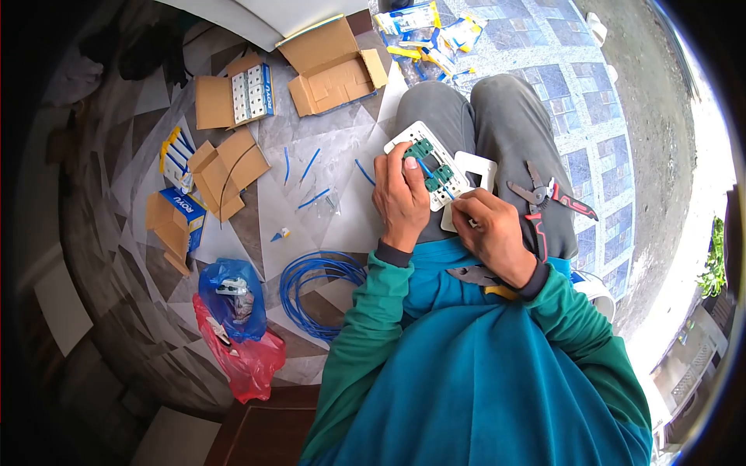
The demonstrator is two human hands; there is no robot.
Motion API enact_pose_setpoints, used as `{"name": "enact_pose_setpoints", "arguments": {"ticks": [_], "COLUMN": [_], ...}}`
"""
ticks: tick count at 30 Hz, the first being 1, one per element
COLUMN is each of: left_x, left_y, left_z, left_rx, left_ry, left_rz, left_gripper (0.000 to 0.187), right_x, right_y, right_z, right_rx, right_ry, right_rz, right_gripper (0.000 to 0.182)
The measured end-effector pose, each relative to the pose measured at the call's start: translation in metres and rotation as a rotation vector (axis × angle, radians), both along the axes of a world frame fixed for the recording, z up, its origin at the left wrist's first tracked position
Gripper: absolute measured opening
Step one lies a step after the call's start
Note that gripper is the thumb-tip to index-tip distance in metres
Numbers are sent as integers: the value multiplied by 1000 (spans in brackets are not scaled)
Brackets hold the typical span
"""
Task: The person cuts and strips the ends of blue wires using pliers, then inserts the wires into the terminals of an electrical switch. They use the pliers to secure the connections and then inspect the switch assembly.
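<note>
My left hand [402, 194] is wrapped round the left side of a white outlet plate [437, 200] with green modules [444, 175], its thumb on the green part. A short blue wire [424, 167] lies across the modules. At the plate's lower right edge, my right hand [486, 227] pinches with thumb and forefinger near the end of a blue wire; the fingertips hide most of what they hold. Behind it a white cover frame [475, 165] lies on my lap. Wire strippers [536, 196] with red-and-black handles rest on my thigh, and pliers [475, 276] lie partly under my right wrist.
Open cardboard boxes [330, 81] stand on the floor at the upper left, one holding white outlets [250, 93]. A blue wire coil [311, 287] lies beside blue [247, 318] and red [260, 361] plastic bags. Cut wires [311, 165] and yellow-white packets [409, 19] are scattered about.
</note>
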State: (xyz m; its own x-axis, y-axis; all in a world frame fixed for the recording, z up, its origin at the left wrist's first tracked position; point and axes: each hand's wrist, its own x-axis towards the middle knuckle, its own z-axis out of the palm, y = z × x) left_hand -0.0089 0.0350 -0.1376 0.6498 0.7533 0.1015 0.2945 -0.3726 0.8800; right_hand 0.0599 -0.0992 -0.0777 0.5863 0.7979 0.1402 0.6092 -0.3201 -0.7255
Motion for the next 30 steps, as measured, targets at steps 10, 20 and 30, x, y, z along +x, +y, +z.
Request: {"name": "enact_pose_setpoints", "arguments": {"ticks": [10, 20, 30], "left_x": [-20, 5, 40], "left_y": [-22, -42, -25], "left_z": [65, 71, 76], "left_rx": [101, -820, -970], "left_ry": [-10, -391, -344], "left_rz": [18, -190, -294], "left_gripper": [31, 22, 32], "right_x": [8, 34, 53], "right_y": [-7, -46, -111], "right_z": [39, 69, 30], "right_rx": [191, 66, -656], "right_ry": [109, -187, -311], "right_rz": [-137, -74, -218], "right_gripper": [12, 45, 103]}}
